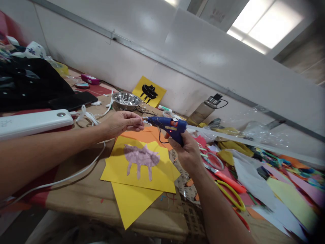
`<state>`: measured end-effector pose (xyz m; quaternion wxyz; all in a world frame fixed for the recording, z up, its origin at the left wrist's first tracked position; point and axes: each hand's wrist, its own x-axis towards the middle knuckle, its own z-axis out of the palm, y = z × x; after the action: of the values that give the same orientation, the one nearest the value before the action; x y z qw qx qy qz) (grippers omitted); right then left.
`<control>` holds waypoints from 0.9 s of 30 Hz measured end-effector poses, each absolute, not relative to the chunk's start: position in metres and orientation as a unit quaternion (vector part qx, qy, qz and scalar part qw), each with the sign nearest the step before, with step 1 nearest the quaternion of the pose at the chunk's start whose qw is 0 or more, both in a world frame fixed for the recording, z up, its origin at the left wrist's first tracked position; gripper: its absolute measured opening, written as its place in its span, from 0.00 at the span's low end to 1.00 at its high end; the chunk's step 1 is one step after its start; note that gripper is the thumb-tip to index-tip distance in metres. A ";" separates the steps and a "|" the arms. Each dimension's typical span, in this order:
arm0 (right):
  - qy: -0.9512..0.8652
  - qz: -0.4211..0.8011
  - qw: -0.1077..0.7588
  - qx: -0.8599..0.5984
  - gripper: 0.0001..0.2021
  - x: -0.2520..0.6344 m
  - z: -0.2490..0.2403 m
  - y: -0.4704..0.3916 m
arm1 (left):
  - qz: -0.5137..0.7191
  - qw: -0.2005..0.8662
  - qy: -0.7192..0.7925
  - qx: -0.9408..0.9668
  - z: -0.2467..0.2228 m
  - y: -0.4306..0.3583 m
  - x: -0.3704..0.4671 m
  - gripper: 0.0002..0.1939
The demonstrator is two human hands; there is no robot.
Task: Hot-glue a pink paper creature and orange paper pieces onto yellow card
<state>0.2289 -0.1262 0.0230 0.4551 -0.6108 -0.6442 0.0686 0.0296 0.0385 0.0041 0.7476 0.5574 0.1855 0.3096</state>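
My right hand (186, 149) is wrapped round the handle of a blue glue gun (166, 123), which points left and has a small red light lit. A long clear glue stick (203, 129) sticks out of its back end. At the nozzle, my left hand (127, 121) is pinched; what its fingertips hold, if anything, is too small to make out. Below both hands lies a yellow card (114, 169) bearing a purple paper cutout (141, 157) with three legs. Another yellow sheet (133, 203) and an orange sheet (138, 133) show from under it.
A metal bowl (127, 100) and a yellow card with a black cutout (149, 91) stand behind. Right are a bottle (205, 108), scissors (214, 166) and paper scraps (284, 193). A white power strip (35, 122) with cords and black cloth (30, 84) lie left.
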 end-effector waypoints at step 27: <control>-0.628 0.100 0.471 -0.611 0.05 0.224 0.026 -0.126 | 0.326 0.731 0.180 0.572 0.003 0.038 0.030 0.09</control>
<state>0.2243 -0.1261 0.0264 0.4707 -0.6115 -0.6282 0.0996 0.0302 0.0380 0.0027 0.7312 0.5715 0.1803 0.3259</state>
